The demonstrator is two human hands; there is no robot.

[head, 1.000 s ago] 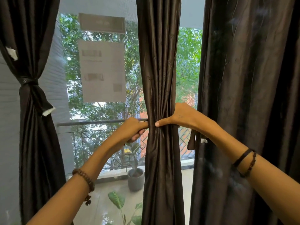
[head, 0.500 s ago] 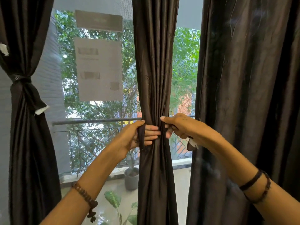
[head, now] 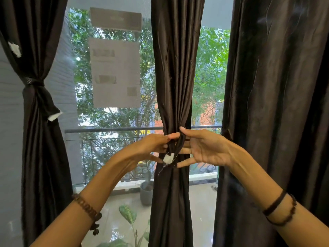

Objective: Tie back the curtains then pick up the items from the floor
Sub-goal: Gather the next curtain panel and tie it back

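Left curtain [head: 41, 139] is tied; left hand [head: 151, 148] and right hand [head: 204, 150] pinch the tie [head: 175, 143] round the middle curtain [head: 174, 86], right curtain [head: 276, 122] still loose.

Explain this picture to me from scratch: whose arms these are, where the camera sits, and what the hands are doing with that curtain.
There is no machine here. A person wears a wide-angle camera on the head, so you look forward and down along their own two arms.

They face a window with three dark brown satin curtains. The left curtain is already cinched with a knotted band. The wide right curtain hangs loose. The gathered middle curtain is being tied now.

The left hand pinches a dark fabric tie-back strip wrapped round the bunched cloth; a small white tag hangs at its end. The right hand has its palm facing the camera, with the strip looped between thumb and fingers.

Behind the glass are a balcony railing, a grey plant pot and trees. A paper notice is stuck on the window.
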